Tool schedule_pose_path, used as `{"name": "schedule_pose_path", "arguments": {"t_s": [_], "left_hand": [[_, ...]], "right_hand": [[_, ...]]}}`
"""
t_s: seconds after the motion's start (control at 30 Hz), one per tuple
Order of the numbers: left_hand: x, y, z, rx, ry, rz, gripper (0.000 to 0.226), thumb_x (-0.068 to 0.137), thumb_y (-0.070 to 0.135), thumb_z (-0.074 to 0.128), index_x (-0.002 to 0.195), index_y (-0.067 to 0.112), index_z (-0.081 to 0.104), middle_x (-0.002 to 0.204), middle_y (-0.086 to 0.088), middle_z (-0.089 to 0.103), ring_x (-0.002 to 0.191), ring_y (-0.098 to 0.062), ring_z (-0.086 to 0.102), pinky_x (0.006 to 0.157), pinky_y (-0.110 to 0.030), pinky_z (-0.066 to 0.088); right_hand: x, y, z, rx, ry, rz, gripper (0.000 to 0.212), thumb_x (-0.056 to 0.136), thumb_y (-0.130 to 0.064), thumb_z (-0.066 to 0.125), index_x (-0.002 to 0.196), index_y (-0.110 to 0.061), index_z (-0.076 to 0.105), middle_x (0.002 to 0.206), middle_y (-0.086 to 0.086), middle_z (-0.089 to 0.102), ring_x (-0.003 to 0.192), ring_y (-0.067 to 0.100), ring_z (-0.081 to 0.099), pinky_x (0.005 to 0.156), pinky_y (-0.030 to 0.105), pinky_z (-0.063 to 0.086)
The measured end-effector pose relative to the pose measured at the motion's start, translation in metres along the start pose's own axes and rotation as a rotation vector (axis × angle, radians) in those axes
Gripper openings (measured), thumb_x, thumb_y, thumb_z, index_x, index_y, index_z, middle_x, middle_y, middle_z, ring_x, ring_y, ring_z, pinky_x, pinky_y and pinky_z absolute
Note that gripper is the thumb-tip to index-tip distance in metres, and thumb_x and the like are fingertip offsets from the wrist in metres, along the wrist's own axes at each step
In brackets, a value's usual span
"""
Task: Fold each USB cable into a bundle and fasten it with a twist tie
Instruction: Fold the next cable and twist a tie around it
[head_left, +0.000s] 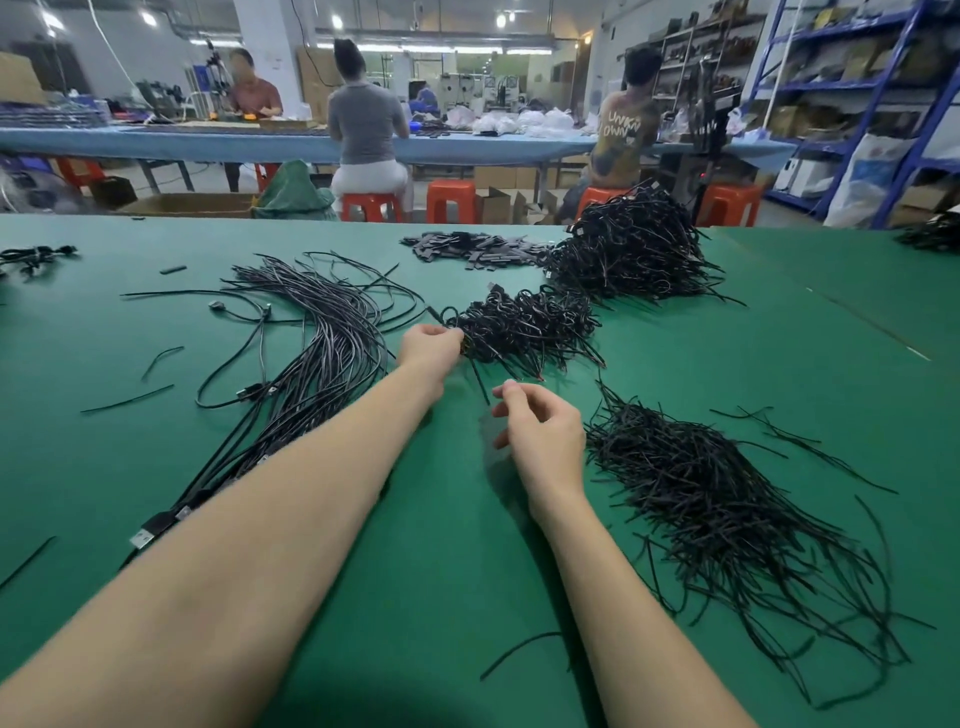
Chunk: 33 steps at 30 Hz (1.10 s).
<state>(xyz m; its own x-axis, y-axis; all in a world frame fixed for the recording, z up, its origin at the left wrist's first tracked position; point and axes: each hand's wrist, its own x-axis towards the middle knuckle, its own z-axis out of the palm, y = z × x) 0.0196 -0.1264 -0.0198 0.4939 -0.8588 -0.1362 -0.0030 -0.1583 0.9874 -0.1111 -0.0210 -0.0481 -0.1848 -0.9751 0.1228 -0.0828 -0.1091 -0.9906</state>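
Observation:
My left hand (431, 345) reaches forward and pinches a black cable bundle at the near-left edge of a small heap of tied bundles (524, 325). One thin black tie end (480, 382) sticks out of that edge toward me. Just behind it hovers my right hand (540, 431), fingers loosely curled and holding nothing. A sheaf of loose USB cables (317, 358) lies to the left, with its plugs (156, 527) near my left forearm. A heap of black twist ties (711, 499) spreads out to the right of my right hand.
A bigger heap of tied bundles (634, 249) and a row of flat black pieces (467, 247) sit at the far side of the green table (441, 571). Stray ties lie scattered at left. People on red stools work at a blue bench beyond.

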Motion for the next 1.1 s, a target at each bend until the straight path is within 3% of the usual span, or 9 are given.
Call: {"name": "schedule_pose_path", "arguments": {"t_s": [0.23, 0.33, 0.47, 0.6, 0.73, 0.83, 0.93, 1.0, 1.1], "left_hand": [[0.01, 0.002, 0.007, 0.509, -0.091, 0.121, 0.022, 0.093, 0.011, 0.051, 0.11, 0.009, 0.065, 0.115, -0.015, 0.067, 0.105, -0.03, 0.062, 0.089, -0.033, 0.05], [0.013, 0.005, 0.008, 0.576, -0.17, 0.121, 0.038, 0.096, 0.014, 0.053, 0.132, 0.005, 0.059, 0.129, -0.015, 0.063, 0.118, -0.033, 0.06, 0.1, -0.036, 0.05], [0.004, 0.006, 0.006, 0.592, -0.172, 0.119, 0.046, 0.095, 0.005, 0.048, 0.14, 0.002, 0.05, 0.136, -0.018, 0.058, 0.122, -0.033, 0.057, 0.101, -0.035, 0.048], [-0.024, -0.005, -0.003, 0.356, 0.028, 0.188, 0.028, 0.093, 0.014, 0.051, 0.118, 0.011, 0.062, 0.125, -0.011, 0.062, 0.11, -0.025, 0.057, 0.093, -0.03, 0.043], [-0.077, -0.032, -0.01, 0.08, -0.095, 0.205, 0.008, 0.094, 0.021, 0.057, 0.091, 0.016, 0.062, 0.092, -0.006, 0.068, 0.084, -0.022, 0.06, 0.08, -0.038, 0.049], [-0.107, -0.051, -0.019, 0.158, -0.163, 0.324, 0.017, 0.097, 0.022, 0.056, 0.083, 0.017, 0.065, 0.082, -0.004, 0.071, 0.074, -0.021, 0.062, 0.074, -0.036, 0.05], [-0.121, -0.053, -0.02, 0.34, -0.194, 0.481, 0.02, 0.097, 0.02, 0.055, 0.078, 0.021, 0.062, 0.069, 0.007, 0.064, 0.063, -0.006, 0.057, 0.064, -0.027, 0.044], [-0.123, -0.052, -0.02, 0.414, -0.205, 0.525, 0.02, 0.097, 0.021, 0.054, 0.078, 0.021, 0.059, 0.064, 0.009, 0.058, 0.058, -0.005, 0.05, 0.06, -0.027, 0.038], [-0.129, -0.051, -0.021, 0.476, -0.229, 0.525, 0.017, 0.097, 0.024, 0.055, 0.083, 0.015, 0.06, 0.063, 0.006, 0.055, 0.063, -0.02, 0.05, 0.059, -0.032, 0.035]], "right_hand": [[0.002, 0.001, 0.002, -0.087, -0.056, 0.023, 0.02, 0.092, -0.035, 0.06, 0.078, -0.03, 0.074, 0.074, -0.015, 0.073, 0.072, 0.023, 0.069, 0.077, 0.04, 0.056], [0.002, 0.001, 0.003, -0.119, -0.074, 0.027, 0.019, 0.091, -0.035, 0.061, 0.08, -0.029, 0.076, 0.075, -0.014, 0.074, 0.074, 0.023, 0.071, 0.08, 0.042, 0.058], [0.002, 0.001, 0.002, -0.138, -0.092, 0.041, 0.02, 0.09, -0.036, 0.061, 0.08, -0.029, 0.076, 0.075, -0.013, 0.074, 0.076, 0.022, 0.071, 0.082, 0.045, 0.059], [0.0, -0.002, 0.002, -0.149, -0.095, 0.037, 0.02, 0.09, -0.034, 0.062, 0.078, -0.027, 0.077, 0.076, -0.009, 0.075, 0.076, 0.022, 0.071, 0.082, 0.042, 0.058], [0.0, -0.004, -0.003, -0.093, -0.079, 0.021, 0.019, 0.091, -0.025, 0.063, 0.077, -0.023, 0.076, 0.073, -0.004, 0.074, 0.064, 0.021, 0.067, 0.068, 0.035, 0.053], [0.005, -0.008, -0.008, 0.081, -0.043, 0.105, 0.01, 0.096, -0.024, 0.063, 0.09, -0.02, 0.071, 0.068, -0.003, 0.072, 0.049, 0.013, 0.058, 0.051, 0.024, 0.044], [0.01, -0.016, -0.018, 0.254, -0.058, 0.241, 0.008, 0.099, -0.025, 0.062, 0.102, -0.017, 0.064, 0.073, -0.003, 0.069, 0.046, 0.01, 0.057, 0.044, 0.021, 0.044], [0.01, -0.023, -0.025, 0.184, -0.117, 0.222, 0.006, 0.099, -0.024, 0.062, 0.099, -0.019, 0.065, 0.076, -0.003, 0.07, 0.048, 0.008, 0.059, 0.046, 0.019, 0.045], [0.012, -0.04, -0.029, -0.129, -0.207, -0.031, 0.008, 0.095, -0.023, 0.064, 0.091, -0.022, 0.071, 0.077, -0.006, 0.072, 0.058, 0.006, 0.063, 0.055, 0.021, 0.049]]}}
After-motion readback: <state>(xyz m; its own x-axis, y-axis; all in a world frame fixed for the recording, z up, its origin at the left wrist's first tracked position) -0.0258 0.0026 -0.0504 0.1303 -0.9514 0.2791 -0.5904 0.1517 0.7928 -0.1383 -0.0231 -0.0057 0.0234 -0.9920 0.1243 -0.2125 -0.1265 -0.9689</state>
